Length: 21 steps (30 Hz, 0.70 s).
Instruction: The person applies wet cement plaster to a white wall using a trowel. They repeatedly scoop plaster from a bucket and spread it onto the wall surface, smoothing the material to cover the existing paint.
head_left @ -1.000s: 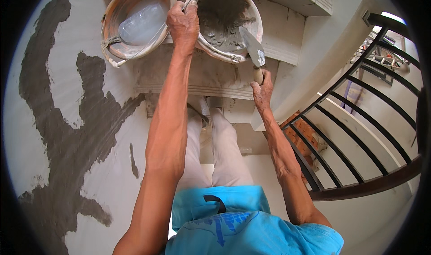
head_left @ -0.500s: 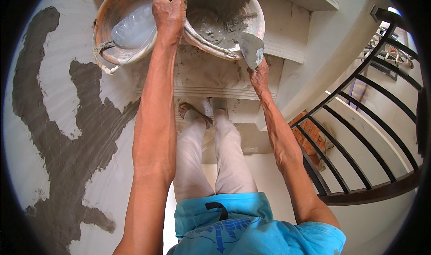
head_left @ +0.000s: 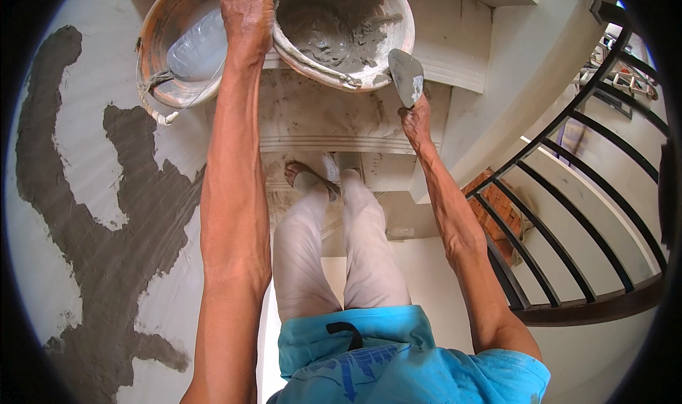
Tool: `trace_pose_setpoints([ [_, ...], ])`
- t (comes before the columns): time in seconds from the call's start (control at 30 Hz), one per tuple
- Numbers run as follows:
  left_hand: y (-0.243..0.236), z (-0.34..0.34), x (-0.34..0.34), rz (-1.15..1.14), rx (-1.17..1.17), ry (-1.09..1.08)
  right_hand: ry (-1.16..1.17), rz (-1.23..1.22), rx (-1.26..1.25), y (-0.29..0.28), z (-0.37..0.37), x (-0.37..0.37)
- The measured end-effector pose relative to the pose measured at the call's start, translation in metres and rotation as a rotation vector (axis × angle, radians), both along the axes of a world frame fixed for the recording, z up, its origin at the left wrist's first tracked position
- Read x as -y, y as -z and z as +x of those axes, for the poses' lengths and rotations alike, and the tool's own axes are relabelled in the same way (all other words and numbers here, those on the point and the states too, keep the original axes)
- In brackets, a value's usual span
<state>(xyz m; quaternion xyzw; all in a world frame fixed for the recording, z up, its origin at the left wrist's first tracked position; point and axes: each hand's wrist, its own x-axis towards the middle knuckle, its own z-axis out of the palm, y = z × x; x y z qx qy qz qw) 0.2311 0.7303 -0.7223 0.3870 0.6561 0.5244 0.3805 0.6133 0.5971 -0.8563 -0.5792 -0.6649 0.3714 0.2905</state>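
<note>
Both buckets sit higher in the view than a second ago, and the right hand (head_left: pixel 415 116) has risen from the edge of the step up toward the mortar bucket (head_left: pixel 341 27), carrying the trowel (head_left: pixel 406 76) with it. The left hand (head_left: pixel 247 13) keeps its place between the two buckets, as before.

Now the left hand is closed, fingers curled down over the rim where the mortar bucket meets the orange bucket (head_left: pixel 177 45); whether it grips a rim or a handle, I cannot tell. The right hand is closed around the handle of the trowel, and the grey blade points upward, with its tip just beside the lower right rim of the mortar bucket. The mortar bucket holds wet grey mortar, and its rim is smeared with the same. The orange bucket stands touching it on the left side and holds a clear plastic bottle (head_left: pixel 199 47) lying inside. Both buckets rest on a pale stair step (head_left: pixel 320 120) that is stained grey.

Below the hands are the legs of the person in light trousers, with one foot (head_left: pixel 305 176) on a lower step. On the left, the wall (head_left: pixel 42 262) carries a dark patch of fresh mortar (head_left: pixel 121 248). On the right curves a black metal railing (head_left: pixel 568 212).
</note>
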Motion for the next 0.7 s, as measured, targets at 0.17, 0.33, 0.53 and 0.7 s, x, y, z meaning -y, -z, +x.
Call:
trace_pose_setpoints([
  [0.17,-0.014,0.006,0.004,-0.091,-0.15,-0.035,0.108,-0.109,0.026,-0.009,0.016,0.022],
  [0.33,-0.019,0.01,0.013,-0.034,-0.101,-0.044,0.122,-0.266,0.013,-0.046,0.023,0.031],
  [0.53,-0.034,0.03,0.033,-0.008,-0.196,-0.106,0.322,-0.474,-0.121,-0.132,0.012,0.035],
  [0.7,-0.032,0.032,0.051,-0.012,-0.154,-0.136,0.334,-0.696,-0.385,-0.183,0.008,0.035],
])
